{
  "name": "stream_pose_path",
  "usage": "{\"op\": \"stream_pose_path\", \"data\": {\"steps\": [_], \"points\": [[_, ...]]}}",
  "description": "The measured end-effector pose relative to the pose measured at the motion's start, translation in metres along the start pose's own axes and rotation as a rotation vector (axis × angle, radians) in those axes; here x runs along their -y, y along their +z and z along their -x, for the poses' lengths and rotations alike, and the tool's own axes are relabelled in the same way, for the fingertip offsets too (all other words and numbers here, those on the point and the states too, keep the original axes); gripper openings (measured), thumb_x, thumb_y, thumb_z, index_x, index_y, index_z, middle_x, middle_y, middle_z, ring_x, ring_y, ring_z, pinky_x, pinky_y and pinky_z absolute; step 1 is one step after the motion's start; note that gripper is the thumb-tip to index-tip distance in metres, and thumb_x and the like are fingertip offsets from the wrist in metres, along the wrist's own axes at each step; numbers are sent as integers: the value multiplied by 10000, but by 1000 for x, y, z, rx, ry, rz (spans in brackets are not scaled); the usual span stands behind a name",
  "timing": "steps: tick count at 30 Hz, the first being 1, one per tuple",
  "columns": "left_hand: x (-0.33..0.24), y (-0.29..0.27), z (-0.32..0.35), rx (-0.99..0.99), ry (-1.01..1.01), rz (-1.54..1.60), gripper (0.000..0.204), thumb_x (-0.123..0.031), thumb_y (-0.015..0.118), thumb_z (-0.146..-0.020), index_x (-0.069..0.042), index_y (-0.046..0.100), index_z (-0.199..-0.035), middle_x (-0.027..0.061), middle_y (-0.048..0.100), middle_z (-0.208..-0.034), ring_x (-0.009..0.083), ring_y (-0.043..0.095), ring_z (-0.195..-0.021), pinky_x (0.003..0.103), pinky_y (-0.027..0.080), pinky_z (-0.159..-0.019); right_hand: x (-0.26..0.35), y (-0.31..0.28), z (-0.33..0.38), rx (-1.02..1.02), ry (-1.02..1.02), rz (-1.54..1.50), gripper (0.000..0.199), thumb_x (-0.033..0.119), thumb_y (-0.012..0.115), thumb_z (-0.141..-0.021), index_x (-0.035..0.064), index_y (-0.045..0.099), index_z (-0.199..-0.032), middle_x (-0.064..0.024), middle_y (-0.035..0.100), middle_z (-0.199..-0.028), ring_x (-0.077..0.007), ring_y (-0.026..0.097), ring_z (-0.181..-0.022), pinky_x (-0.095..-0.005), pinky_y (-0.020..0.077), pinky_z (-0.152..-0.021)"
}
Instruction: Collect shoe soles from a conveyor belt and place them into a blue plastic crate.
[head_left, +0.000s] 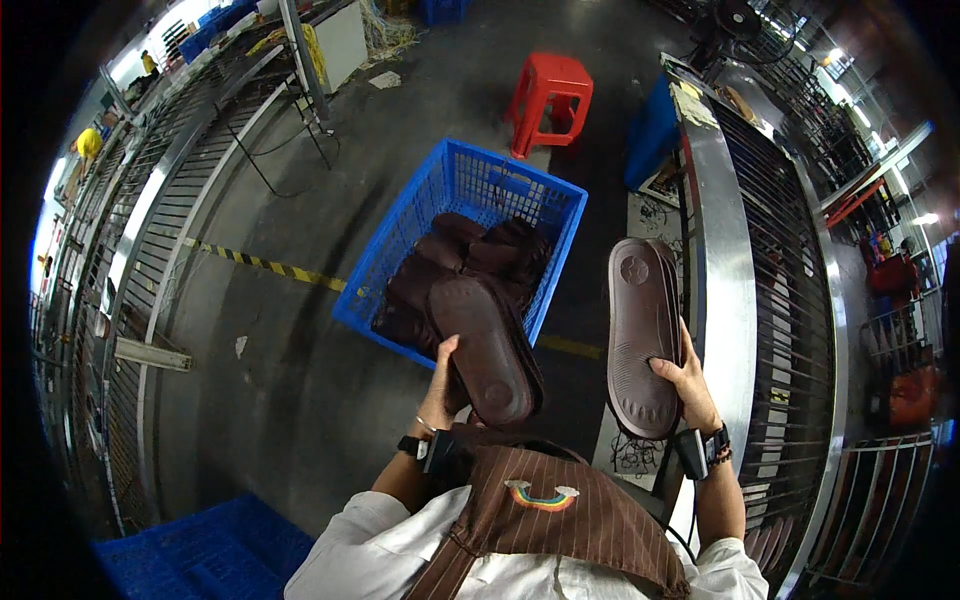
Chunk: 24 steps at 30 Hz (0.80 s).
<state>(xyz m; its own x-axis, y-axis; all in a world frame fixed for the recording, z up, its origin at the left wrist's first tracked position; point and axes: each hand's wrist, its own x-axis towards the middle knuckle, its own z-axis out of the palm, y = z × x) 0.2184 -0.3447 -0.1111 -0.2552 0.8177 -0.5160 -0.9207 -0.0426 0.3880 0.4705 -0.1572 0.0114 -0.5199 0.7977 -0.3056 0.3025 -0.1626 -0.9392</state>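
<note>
My left hand (443, 385) is closed round the edge of a stack of dark brown shoe soles (478, 345), its thumb on the top face. That stack is tilted over the near side of a blue plastic crate (562, 205). Inside the crate lie several more dark brown pieces (440, 255), partly hidden by the stack. On the right, my right hand (690, 378) grips a second stack of brown soles (640, 320) near its lower end, thumb on the face and fingers behind. These soles stand nearly lengthwise, beside the metal edge of the roller conveyor.
A roller conveyor with a steel rail (725, 230) runs along my right; another conveyor (165, 240) is at the left. Beyond the crate stands a red stool (550, 100). Yellow-black tape (265, 264) marks the floor. Another blue crate (215, 550) sits at the lower left.
</note>
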Motion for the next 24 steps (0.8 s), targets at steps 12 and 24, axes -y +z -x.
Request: {"op": "stream_pose_path", "data": {"steps": [12,24], "points": [[-44,-176,3,-468,393,311,670,-486,575,-721,-74,402,-1220,93,439,-1209,249,426,-1100,425,348,-929,-32,38,-135,399,-6,554,969,218,772,-616,-19,172,-1339,-205,319,-1314,-278,325,-1218,-346,273,-1009],[24,-177,-22,-660,232,281,566,-447,553,-772,-64,428,-1169,82,489,-1147,235,480,-1044,382,388,-907,-296,222,-335,863,149,719,1068,480,711,-540,155,140,-1382,-244,201,-1366,-367,236,-1257,-414,226,-1022]]}}
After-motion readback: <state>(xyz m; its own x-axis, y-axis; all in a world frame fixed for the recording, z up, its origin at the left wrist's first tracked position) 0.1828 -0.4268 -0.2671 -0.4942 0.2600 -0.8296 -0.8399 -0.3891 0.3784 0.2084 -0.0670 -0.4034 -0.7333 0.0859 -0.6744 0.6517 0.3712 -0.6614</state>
